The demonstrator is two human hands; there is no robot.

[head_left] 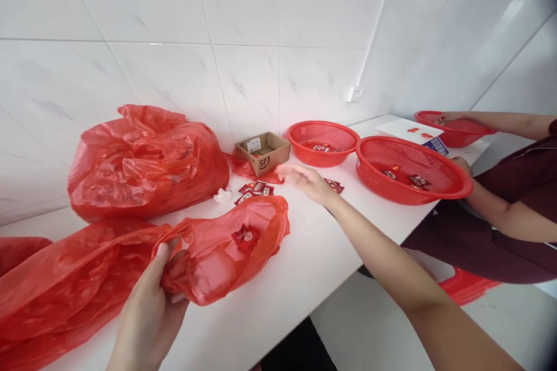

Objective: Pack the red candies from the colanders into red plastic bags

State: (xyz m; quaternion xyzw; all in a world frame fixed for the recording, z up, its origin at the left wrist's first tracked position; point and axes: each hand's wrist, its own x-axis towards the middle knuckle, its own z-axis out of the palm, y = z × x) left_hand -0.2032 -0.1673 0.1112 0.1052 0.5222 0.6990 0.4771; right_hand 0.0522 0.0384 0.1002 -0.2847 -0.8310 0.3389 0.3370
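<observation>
Left hand [148,313], nearest, closed, gripping thin red plastic bag [217,255]; 2 small red-wrapped packets [246,237] lie inside. Right hand [304,181] open wide above white tabletop [278,278], nearest to 2 loose packets [334,186]. Small heap of packets [255,192] on table, not yet in baskets. 2 round red mesh baskets [413,197] [322,156] hold few packets. Large puffed red plastic bag [143,162] at left, contents hidden. Far right, co-worker's hand [448,118] on third red basket [478,130].
</observation>
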